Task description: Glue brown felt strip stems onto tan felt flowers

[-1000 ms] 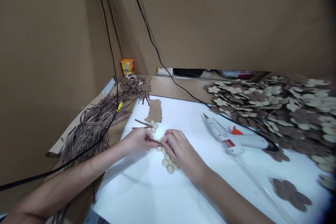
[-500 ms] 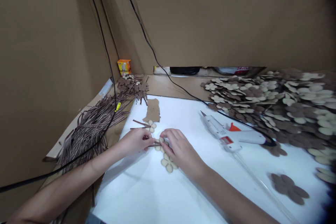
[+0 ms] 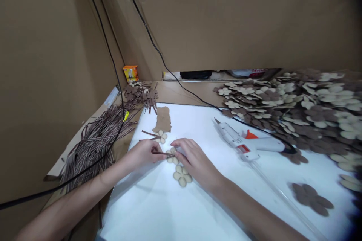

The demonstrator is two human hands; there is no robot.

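My left hand (image 3: 145, 152) is closed in a pinch on thin brown strips (image 3: 160, 153), whose right ends lie across a beige flower cutout (image 3: 170, 159). From the other side my right hand (image 3: 196, 162) holds this flower, thumb and fingertips at its right and upper petals, partly hiding it. Just below, a second beige flower (image 3: 182, 176) lies flat on the white board (image 3: 158, 203). Beyond my left hand is another beige flower (image 3: 161, 136) with two brown strips (image 3: 149, 133) sticking out leftward.
A white glue gun (image 3: 240, 143) lies on the right, its clear glue stick (image 3: 278, 192) trailing toward me. Past it are a brown flower (image 3: 312, 199) and a large flower pile (image 3: 305, 109). Many brown strips (image 3: 93, 139) lie left. A black cable (image 3: 192, 92) crosses behind a cardboard scrap (image 3: 162, 119).
The strips have settled across the middle flower, and my fingertips have shifted slightly, showing more of both nearby flowers. The view has moved a little.
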